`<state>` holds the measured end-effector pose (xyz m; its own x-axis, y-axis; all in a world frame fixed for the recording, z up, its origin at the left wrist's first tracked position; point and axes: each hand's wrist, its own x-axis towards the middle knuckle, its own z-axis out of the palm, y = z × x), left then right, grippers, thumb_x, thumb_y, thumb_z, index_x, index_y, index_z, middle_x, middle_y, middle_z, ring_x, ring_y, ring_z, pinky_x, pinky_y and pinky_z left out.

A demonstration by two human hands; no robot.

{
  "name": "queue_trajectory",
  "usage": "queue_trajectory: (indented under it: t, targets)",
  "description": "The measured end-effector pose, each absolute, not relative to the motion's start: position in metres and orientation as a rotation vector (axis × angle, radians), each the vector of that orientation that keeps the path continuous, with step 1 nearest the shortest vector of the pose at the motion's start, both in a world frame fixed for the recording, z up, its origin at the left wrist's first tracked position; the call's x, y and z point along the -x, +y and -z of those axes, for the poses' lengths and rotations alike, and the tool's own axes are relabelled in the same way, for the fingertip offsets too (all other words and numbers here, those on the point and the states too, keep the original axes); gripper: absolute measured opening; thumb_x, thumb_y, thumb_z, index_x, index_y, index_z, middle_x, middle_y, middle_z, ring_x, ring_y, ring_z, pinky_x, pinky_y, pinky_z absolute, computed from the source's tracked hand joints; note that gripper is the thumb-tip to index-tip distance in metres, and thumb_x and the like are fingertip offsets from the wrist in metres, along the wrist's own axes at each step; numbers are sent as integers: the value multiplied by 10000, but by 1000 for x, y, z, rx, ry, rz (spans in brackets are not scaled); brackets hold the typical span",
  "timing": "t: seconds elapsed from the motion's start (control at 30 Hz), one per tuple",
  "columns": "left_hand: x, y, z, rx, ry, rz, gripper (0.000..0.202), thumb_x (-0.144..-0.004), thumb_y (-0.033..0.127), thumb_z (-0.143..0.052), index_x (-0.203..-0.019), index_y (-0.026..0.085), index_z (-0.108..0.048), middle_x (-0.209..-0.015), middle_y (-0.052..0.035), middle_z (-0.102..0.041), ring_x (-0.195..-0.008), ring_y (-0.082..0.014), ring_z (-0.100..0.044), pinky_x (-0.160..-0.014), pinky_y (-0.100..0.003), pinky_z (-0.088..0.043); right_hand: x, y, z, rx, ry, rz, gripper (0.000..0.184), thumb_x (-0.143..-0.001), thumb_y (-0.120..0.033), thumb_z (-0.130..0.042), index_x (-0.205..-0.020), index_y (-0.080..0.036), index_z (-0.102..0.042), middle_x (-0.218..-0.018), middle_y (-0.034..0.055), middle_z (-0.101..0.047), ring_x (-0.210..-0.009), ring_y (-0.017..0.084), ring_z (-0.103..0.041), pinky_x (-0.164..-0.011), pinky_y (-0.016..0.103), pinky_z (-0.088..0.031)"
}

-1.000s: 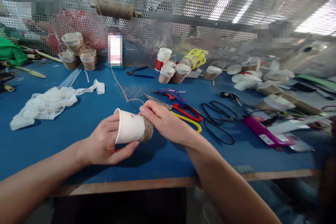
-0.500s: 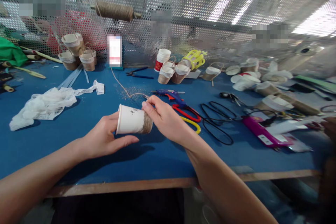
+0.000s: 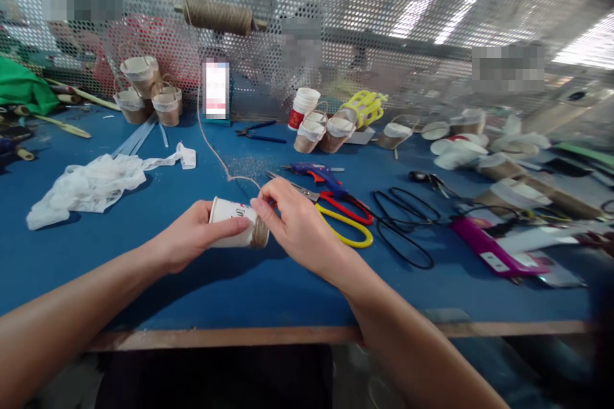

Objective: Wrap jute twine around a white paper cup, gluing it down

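A white paper cup (image 3: 224, 211) lies on its side above the blue table, its base pointing right. My left hand (image 3: 194, 236) is closed round it from the rim end, with the thumb along its side. Brown twine (image 3: 259, 234) is wound in a band round the base end. My right hand (image 3: 295, 223) pinches the loose twine (image 3: 210, 149) where it meets this band; the fingertips partly hide the spot. From there the strand runs back across the table and up toward a twine spool (image 3: 218, 15) on the mesh panel.
Scissors (image 3: 352, 241) with red and yellow handles and a blue glue gun (image 3: 316, 172) lie beyond my right hand. Crumpled white lace (image 3: 91, 185) is at left, pliers (image 3: 261, 134) at the back. Twine-wrapped cups (image 3: 167, 108) stand along the panel. A purple tool (image 3: 494, 252) lies right.
The cup has turned, showing different print, and sits slightly further left in view. My left thumb, formerly held away beneath the cup, now presses on its side. My right hand stays at the twine.
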<state>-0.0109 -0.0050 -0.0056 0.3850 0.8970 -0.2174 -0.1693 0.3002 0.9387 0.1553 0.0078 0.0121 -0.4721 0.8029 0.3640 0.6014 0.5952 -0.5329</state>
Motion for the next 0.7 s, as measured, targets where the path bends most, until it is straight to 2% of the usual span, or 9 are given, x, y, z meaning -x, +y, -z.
queue_trajectory:
  t: [0.27,0.5,0.7]
  targets:
    - [11,-7,6,-1262,935,-838,145,-714,254,-617,-757,117,-641,-697,-13,-646,-617,-92,-546,-608,-208,-433,-156,10,-15,1003,-2139,-541,156,-836,-230,-445,-686,-191,-426,-711,0,-451,-671,111,-430,-627,245,-355]
    - [10,-11,7,-1451,965,-800,186,-722,288,-578,-742,108,-621,-648,-12,-615,-565,-98,-508,-564,-230,-430,-156,13,-11,1067,-2116,-545,169,-829,-246,-450,-673,-188,-423,-678,-13,-443,-633,103,-417,-595,243,-345]
    - [10,-10,7,-1439,970,-839,197,-709,300,-575,-694,105,-596,-592,5,-557,-522,-81,-453,-509,-210,-383,-156,13,-10,1097,-2083,-554,169,-834,-269,-440,-688,-183,-431,-667,-17,-448,-616,100,-411,-586,244,-345]
